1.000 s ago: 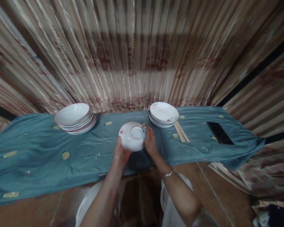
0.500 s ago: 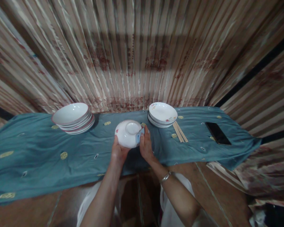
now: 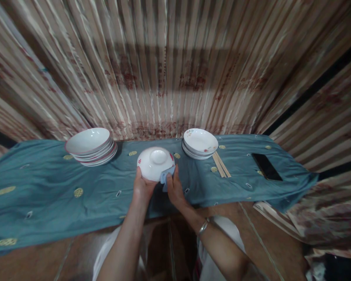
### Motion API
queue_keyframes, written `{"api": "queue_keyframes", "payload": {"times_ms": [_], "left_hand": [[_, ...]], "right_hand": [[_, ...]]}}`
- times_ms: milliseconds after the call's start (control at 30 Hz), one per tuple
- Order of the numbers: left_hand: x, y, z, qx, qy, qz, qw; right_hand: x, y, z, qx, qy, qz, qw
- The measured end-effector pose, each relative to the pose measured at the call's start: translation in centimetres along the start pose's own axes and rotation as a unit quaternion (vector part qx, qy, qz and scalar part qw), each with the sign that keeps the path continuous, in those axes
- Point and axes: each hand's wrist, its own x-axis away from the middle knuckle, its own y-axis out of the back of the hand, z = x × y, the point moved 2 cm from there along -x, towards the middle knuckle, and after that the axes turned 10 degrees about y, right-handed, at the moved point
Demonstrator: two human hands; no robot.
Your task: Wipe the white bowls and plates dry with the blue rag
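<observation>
bowl (image 3: pixel 155 163) upside down, foot ring up and tilted toward the camera, held above the teal cloth (image 3: pixel 46 187) on the worktop | left hand (image 3: pixel 142 188) grips its near-left rim | right hand (image 3: pixel 174 190) presses a blue rag (image 3: pixel 166 176) to its near-right rim | plate stacks (image 3: pixel 90 146) (image 3: pixel 200 143) either side

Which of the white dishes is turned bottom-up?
The white bowl held in both hands, its foot ring facing up; the two stacks on the teal cloth sit rim-up.

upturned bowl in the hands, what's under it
The upturned bowl is held off the table by the left hand, with the right hand pressing a small blue cloth to its rim. Below it lies the teal tablecloth. The bowl's inside faces down, hidden.
</observation>
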Motion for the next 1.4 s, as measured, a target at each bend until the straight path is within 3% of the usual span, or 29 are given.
{"api": "queue_keyframes", "payload": {"times_ms": [200,400,500,733,900,1000,1067,1233,1400], "left_hand": [[0.0,0.2,0.2,-0.017,0.019,0.017,1.000],[-0.6,0.5,1.2,-0.047,0.038,0.035,0.998],[-0.9,0.6,1.9,-0.040,0.042,0.042,0.997],[0.2,0.7,4.5,-0.099,0.067,0.039,0.992],[1.3,1.7,6.5,-0.157,0.157,-0.010,0.975],[1.9,2.2,7.0,-0.200,0.174,-0.004,0.964],[2.2,2.5,6.8,-0.235,0.159,-0.007,0.959],[2.1,2.8,5.4,-0.252,0.050,-0.002,0.966],[2.0,2.6,4.5,-0.247,0.020,0.044,0.968]], "right_hand": [[-0.3,1.1,1.3,-0.142,-0.069,-0.006,0.987],[-1.8,3.3,3.2,-0.379,-0.193,0.011,0.905],[-2.3,4.1,3.8,-0.407,-0.192,0.000,0.893],[-3.4,5.2,4.5,-0.405,-0.177,-0.011,0.897],[-4.1,6.5,4.9,-0.310,-0.106,0.003,0.945],[-4.2,7.2,5.2,-0.166,-0.013,0.026,0.986],[-4.1,7.5,5.4,-0.050,0.046,0.042,0.997],[-3.4,7.2,5.8,0.136,0.149,0.105,0.974],[-1.7,5.2,6.5,0.255,0.240,0.217,0.911]]}}
